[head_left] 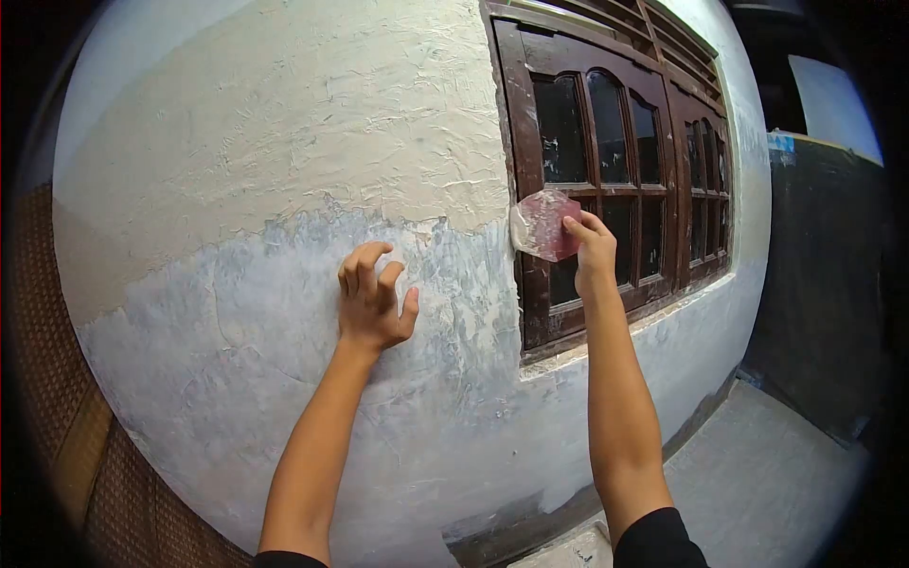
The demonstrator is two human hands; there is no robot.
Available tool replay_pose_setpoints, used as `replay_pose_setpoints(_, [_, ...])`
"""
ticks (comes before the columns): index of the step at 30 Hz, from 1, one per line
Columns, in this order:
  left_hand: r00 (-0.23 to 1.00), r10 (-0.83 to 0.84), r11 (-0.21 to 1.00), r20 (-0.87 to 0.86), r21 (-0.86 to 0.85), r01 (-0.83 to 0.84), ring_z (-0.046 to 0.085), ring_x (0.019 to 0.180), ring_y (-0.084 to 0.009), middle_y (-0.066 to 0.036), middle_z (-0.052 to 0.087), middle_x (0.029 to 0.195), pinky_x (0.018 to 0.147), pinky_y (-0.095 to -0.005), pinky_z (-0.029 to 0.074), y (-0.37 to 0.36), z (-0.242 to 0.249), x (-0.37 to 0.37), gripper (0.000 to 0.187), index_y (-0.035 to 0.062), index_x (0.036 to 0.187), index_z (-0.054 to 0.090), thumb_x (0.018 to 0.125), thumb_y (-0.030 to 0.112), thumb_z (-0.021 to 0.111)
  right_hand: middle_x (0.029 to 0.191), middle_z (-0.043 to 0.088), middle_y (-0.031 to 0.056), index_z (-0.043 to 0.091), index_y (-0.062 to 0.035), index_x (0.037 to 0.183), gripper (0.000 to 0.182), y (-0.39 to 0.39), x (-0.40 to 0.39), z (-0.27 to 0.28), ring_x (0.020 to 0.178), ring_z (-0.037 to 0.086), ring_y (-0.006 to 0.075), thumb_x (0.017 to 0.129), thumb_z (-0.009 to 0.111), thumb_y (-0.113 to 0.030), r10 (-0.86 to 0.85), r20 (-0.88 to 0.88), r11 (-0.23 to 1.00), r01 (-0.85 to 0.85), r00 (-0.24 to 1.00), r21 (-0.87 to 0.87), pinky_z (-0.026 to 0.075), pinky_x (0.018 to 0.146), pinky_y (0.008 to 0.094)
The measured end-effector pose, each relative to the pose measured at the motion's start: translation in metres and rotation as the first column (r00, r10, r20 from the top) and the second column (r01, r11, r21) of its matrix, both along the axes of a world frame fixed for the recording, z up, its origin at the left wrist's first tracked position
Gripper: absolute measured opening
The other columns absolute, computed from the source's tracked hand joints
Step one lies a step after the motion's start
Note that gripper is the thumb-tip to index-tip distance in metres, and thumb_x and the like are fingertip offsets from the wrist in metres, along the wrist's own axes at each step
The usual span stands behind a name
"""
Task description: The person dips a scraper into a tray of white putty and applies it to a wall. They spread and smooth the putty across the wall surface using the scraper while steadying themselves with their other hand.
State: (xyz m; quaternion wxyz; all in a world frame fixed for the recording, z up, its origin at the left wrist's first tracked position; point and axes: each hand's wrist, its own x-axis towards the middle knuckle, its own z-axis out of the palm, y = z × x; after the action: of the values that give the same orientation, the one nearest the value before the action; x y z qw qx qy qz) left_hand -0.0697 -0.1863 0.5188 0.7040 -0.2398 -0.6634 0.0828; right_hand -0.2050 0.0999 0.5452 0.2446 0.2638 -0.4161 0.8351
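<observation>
My right hand [597,248] grips a reddish plastic putty spreader [546,225] by its right side, thumb on the near face. Pale putty smears the spreader's face and left edge, which lies at the border between wall and window frame. My left hand [374,295] is raised before the grey part of the wall [275,312], fingers curled but apart, with nothing in it. Above both hands the wall carries a coat of cream putty [360,114] with rough ridges. Its ragged lower edge runs just over my left hand.
A brown wooden window [674,180] with small dark panes fills the right part of the wall, its sill [630,327] jutting below. Woven panelling [43,312] stands at far left. A dark board [824,284] stands at right above the concrete floor [757,473].
</observation>
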Motion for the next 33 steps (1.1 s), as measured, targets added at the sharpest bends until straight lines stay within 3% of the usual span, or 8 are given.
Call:
replay_pose_setpoints(4, [0.999, -0.053, 0.999, 0.009, -0.012, 0.053, 0.042, 0.116, -0.0340, -0.014, 0.046, 0.122, 0.097, -0.0447, 0.031, 0.018, -0.004, -0.007, 0.044, 0.0127, 0.112, 0.042, 0.073, 0.021, 0.062, 0.097, 0.067, 0.0046, 0.065, 0.0017, 0.108, 0.027, -0.009, 0.004, 0.002, 0.086, 0.062, 0.0128, 0.084, 0.070, -0.008, 0.072, -0.139, 0.997, -0.070, 0.988, 0.022, 0.047, 0.079, 0.0275])
replay_pose_setpoints(10, [0.999, -0.045, 0.999, 0.031, -0.013, 0.045, 0.042, 0.117, -0.0343, -0.013, 0.044, 0.123, 0.098, -0.0457, 0.030, 0.026, -0.012, -0.017, 0.044, 0.0130, 0.112, 0.042, 0.074, 0.023, 0.062, 0.094, 0.068, 0.0063, 0.066, 0.0026, 0.104, 0.022, -0.003, 0.002, -0.007, 0.083, 0.063, 0.0133, 0.084, 0.069, -0.005, 0.070, -0.002, 0.996, -0.070, 0.998, -0.062, 0.049, 0.077, 0.0268])
replay_pose_setpoints(16, [0.999, -0.046, 0.999, 0.028, -0.014, 0.047, 0.042, 0.118, -0.0341, -0.013, 0.044, 0.123, 0.098, -0.0452, 0.031, 0.026, -0.012, -0.018, 0.045, 0.0131, 0.112, 0.042, 0.074, 0.024, 0.062, 0.097, 0.067, 0.0062, 0.065, 0.0023, 0.106, 0.022, -0.023, -0.001, -0.005, 0.085, 0.063, 0.0142, 0.084, 0.066, -0.002, 0.084, -0.086, 0.995, -0.088, 0.993, -0.054, 0.049, 0.077, 0.0279])
replay_pose_setpoints(18, [0.999, -0.041, 0.999, 0.025, -0.019, 0.041, 0.042, 0.118, -0.0340, -0.013, 0.044, 0.123, 0.098, -0.0449, 0.031, 0.024, -0.012, -0.017, 0.044, 0.0131, 0.112, 0.042, 0.074, 0.025, 0.062, 0.097, 0.067, 0.0064, 0.065, 0.0021, 0.105, 0.022, -0.020, -0.003, -0.012, 0.084, 0.063, 0.0144, 0.083, 0.067, -0.002, 0.098, 0.034, 0.986, -0.093, 0.995, -0.139, 0.049, 0.078, 0.0280])
replay_pose_setpoints(22, [0.999, -0.045, 0.999, 0.028, -0.013, 0.046, 0.042, 0.118, -0.0338, -0.013, 0.045, 0.122, 0.098, -0.0446, 0.031, 0.024, -0.013, -0.021, 0.043, 0.0131, 0.111, 0.043, 0.074, 0.025, 0.061, 0.096, 0.067, 0.0064, 0.065, 0.0017, 0.103, 0.021, -0.017, 0.012, -0.017, 0.084, 0.063, 0.0148, 0.083, 0.067, -0.003, 0.099, -0.029, 0.971, -0.103, 0.995, -0.217, 0.050, 0.077, 0.0286])
replay_pose_setpoints(27, [0.999, -0.046, 0.999, 0.027, -0.015, 0.047, 0.042, 0.117, -0.0340, -0.013, 0.045, 0.122, 0.098, -0.0445, 0.031, 0.025, -0.013, -0.019, 0.043, 0.0128, 0.111, 0.043, 0.074, 0.025, 0.061, 0.094, 0.067, 0.0052, 0.066, 0.0018, 0.104, 0.020, -0.043, 0.015, -0.009, 0.084, 0.063, 0.0143, 0.084, 0.068, -0.005, 0.048, -0.049, 0.998, -0.051, 0.998, -0.049, 0.050, 0.078, 0.0277])
replay_pose_setpoints(30, [0.998, -0.050, 0.999, 0.039, -0.012, 0.051, 0.042, 0.118, -0.0343, -0.013, 0.045, 0.122, 0.098, -0.0448, 0.032, 0.024, -0.014, -0.018, 0.043, 0.0127, 0.111, 0.042, 0.074, 0.025, 0.061, 0.094, 0.067, 0.0057, 0.066, 0.0022, 0.103, 0.019, -0.025, 0.018, -0.020, 0.085, 0.063, 0.0145, 0.085, 0.066, -0.003, 0.067, 0.092, 0.992, -0.056, 0.994, -0.114, 0.049, 0.079, 0.0273])
replay_pose_setpoints(33, [0.998, -0.052, 0.999, 0.033, -0.002, 0.052, 0.042, 0.118, -0.0348, -0.013, 0.045, 0.122, 0.098, -0.0454, 0.032, 0.025, -0.014, -0.020, 0.044, 0.0126, 0.111, 0.042, 0.074, 0.025, 0.061, 0.095, 0.067, 0.0063, 0.065, 0.0023, 0.105, 0.020, -0.022, 0.011, -0.030, 0.085, 0.063, 0.0149, 0.085, 0.065, -0.003, 0.084, 0.022, 0.981, -0.079, 0.996, -0.180, 0.050, 0.078, 0.0283])
